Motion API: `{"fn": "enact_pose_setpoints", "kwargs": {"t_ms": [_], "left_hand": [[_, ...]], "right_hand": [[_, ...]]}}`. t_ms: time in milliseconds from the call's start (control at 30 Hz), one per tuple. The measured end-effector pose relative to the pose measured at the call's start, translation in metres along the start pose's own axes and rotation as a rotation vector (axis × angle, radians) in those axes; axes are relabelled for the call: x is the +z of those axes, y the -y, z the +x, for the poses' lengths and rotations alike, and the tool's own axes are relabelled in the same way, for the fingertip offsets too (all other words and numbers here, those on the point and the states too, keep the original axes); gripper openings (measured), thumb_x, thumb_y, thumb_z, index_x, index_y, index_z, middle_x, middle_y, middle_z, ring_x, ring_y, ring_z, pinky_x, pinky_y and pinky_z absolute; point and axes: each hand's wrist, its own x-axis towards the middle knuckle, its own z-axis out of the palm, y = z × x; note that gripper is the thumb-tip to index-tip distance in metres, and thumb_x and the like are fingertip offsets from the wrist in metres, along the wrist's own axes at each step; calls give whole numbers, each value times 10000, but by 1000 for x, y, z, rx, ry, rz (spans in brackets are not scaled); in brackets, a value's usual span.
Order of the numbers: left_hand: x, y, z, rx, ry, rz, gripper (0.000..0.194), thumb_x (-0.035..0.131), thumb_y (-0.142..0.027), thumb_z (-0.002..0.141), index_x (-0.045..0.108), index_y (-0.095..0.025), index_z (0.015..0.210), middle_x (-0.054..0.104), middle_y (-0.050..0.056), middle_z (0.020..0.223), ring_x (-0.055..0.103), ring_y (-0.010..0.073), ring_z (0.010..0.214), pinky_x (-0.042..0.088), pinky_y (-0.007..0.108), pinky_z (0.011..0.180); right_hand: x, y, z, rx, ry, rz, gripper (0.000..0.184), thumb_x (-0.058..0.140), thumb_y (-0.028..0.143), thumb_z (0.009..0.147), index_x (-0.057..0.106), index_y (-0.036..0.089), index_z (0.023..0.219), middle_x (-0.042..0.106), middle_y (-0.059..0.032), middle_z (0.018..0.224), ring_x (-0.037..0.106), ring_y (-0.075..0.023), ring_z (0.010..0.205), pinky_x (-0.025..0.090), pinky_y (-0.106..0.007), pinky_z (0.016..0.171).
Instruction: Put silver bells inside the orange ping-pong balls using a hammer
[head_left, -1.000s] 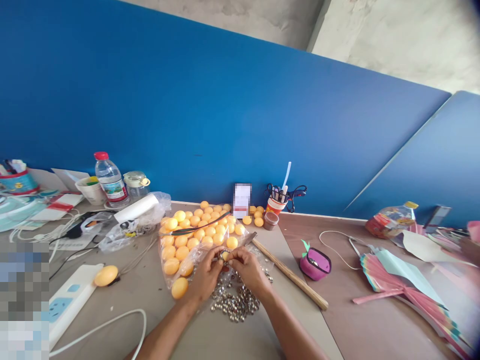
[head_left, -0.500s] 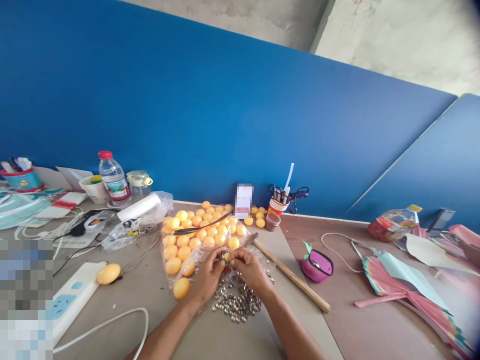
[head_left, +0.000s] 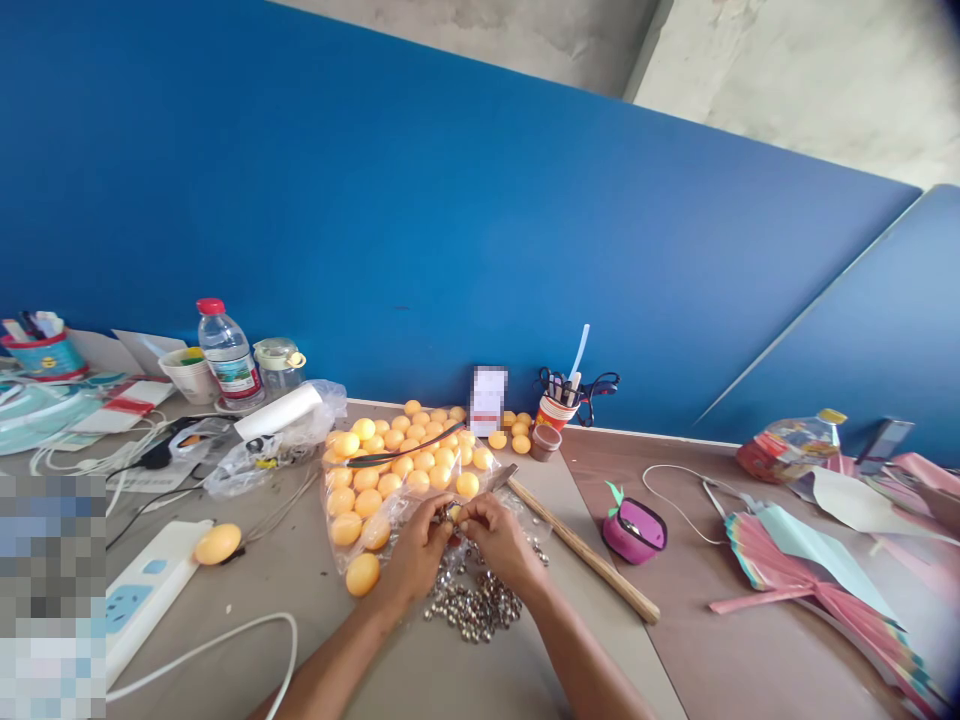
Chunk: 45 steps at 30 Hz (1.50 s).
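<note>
My left hand (head_left: 418, 545) and my right hand (head_left: 496, 535) meet over the table, with the fingers of both pinched around a small shiny piece with a yellowish part (head_left: 453, 512). The fingers cover most of it, so its kind cannot be made out. Just below the hands lies a loose pile of small shiny metallic beads (head_left: 474, 612). Behind and left of my left hand, many orange balls (head_left: 367, 480) lie in a clear plastic bag. One orange ball (head_left: 363, 575) is close to my left wrist. A black strap (head_left: 405, 457) crosses the bagged balls.
A wooden-handled tool (head_left: 592, 560) lies right of my right hand. Beyond it sits a purple pouch (head_left: 634, 532). A phone (head_left: 488, 400) leans against the blue partition, near a cup of pens and scissors (head_left: 556, 408). At left are a power strip (head_left: 154, 590) and a water bottle (head_left: 229, 360).
Both hands stay in the same place, still pinching the small piece. The view has shifted very slightly; nothing else visibly moves.
</note>
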Motion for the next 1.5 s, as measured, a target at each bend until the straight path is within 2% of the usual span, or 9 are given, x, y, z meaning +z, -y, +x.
{"fn": "enact_pose_setpoints", "kwargs": {"t_ms": [300,700,833,967,1067,1167,1267,1333,1500], "left_hand": [[0,-7,-2,12,-26,63,334,509,-322,845,582,-206,1151,657,103,1208,602,262,1103,440,439,988],[1,-5,-4,57,-66,93,314,514,-269,835,589,-218,1136,669,84,1170,602,252,1098,443,431,989],[3,-2,-3,67,-60,72,322,523,-250,824,591,-214,1137,654,93,1192,589,256,1122,429,440,1009],[2,-3,-2,39,-31,-35,304,530,-306,842,593,-217,1125,641,95,1203,593,256,1113,432,435,1008],[0,-4,0,-44,10,-222,317,553,-391,839,590,-219,1103,651,83,1123,661,234,928,502,420,908],[1,-1,2,-151,-13,-436,405,620,-453,791,569,-218,1117,631,73,1098,673,200,791,535,407,837],[3,4,4,-184,-42,-526,471,669,-481,752,560,-231,1136,609,63,1128,672,198,840,530,392,859],[3,7,5,-190,-32,-525,499,681,-489,744,549,-239,1156,598,59,1137,671,199,863,524,387,874],[1,8,5,-198,-51,-513,533,700,-497,722,531,-224,1148,611,42,1029,658,184,803,532,373,842]], "right_hand": [[8,6,-2,-2,-73,-63,118,511,113,713,560,183,632,573,-33,775,561,-188,819,426,-308,798],[9,-3,-1,102,-57,-1,77,502,178,715,469,210,652,578,5,659,525,-167,674,387,-277,640],[11,-1,-1,119,-101,-21,100,519,171,700,469,209,622,552,16,610,511,-163,655,368,-271,621],[11,-3,2,141,-78,128,79,544,205,684,480,203,639,543,25,589,484,-143,598,356,-262,587],[3,-3,4,159,-17,318,101,554,279,700,494,198,698,526,40,558,460,-124,548,345,-251,560],[-11,1,4,157,16,377,132,577,297,679,515,194,735,471,70,525,402,-99,499,310,-233,522],[-24,8,1,157,134,295,92,572,262,666,557,189,720,464,70,530,381,-91,489,292,-226,505],[-30,12,-2,130,230,124,71,555,210,666,610,186,706,529,50,572,428,-102,526,319,-229,534],[-24,14,-10,0,351,-312,207,549,125,671,711,224,754,681,-1,794,577,-164,740,393,-250,668]]}}
